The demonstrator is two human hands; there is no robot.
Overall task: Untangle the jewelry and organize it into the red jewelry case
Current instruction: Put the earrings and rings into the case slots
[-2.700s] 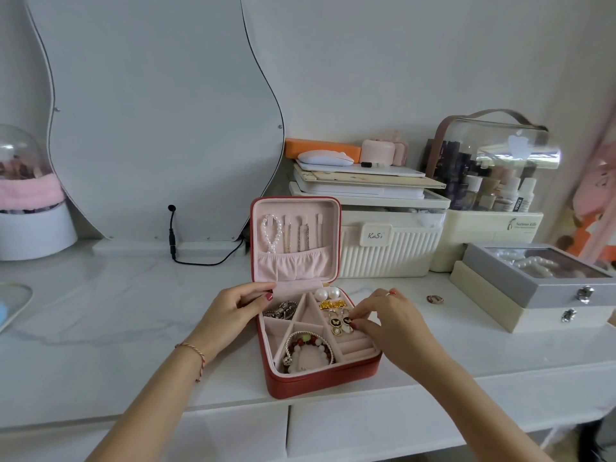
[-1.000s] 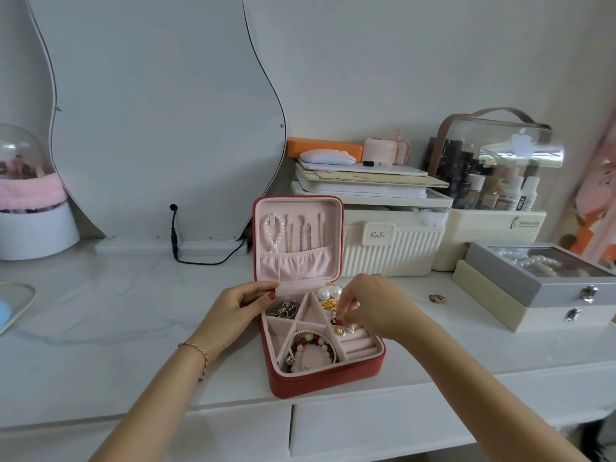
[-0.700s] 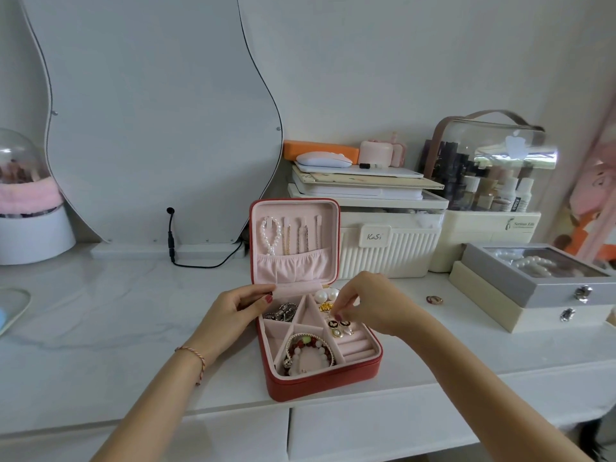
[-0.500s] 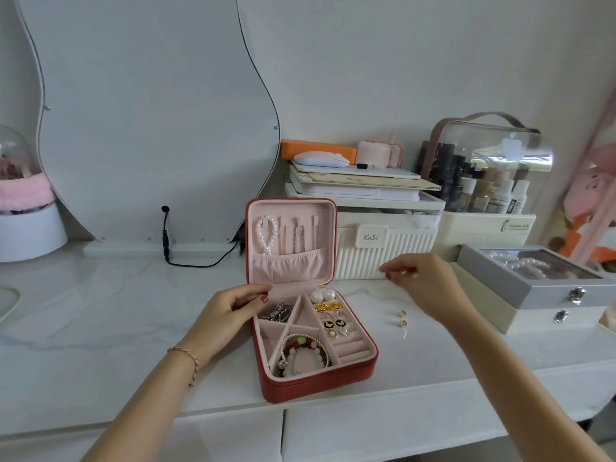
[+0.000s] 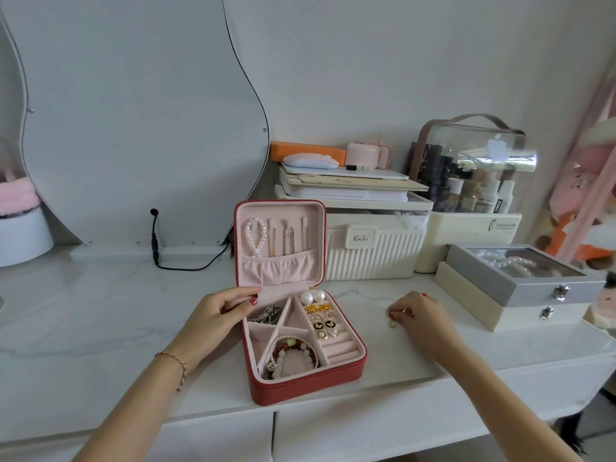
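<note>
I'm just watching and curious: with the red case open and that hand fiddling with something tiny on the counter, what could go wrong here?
The right hand pinches a small gold piece on the smooth white counter; it could slip and roll off the front edge. The red jewelry case sits near that edge, steadied only by the left hand, so a nudge could tip it. Its earrings lie close together and might snag.

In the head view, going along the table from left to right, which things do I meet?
Left hand → red jewelry case → right hand pinching a small gold piece → grey box.
</note>
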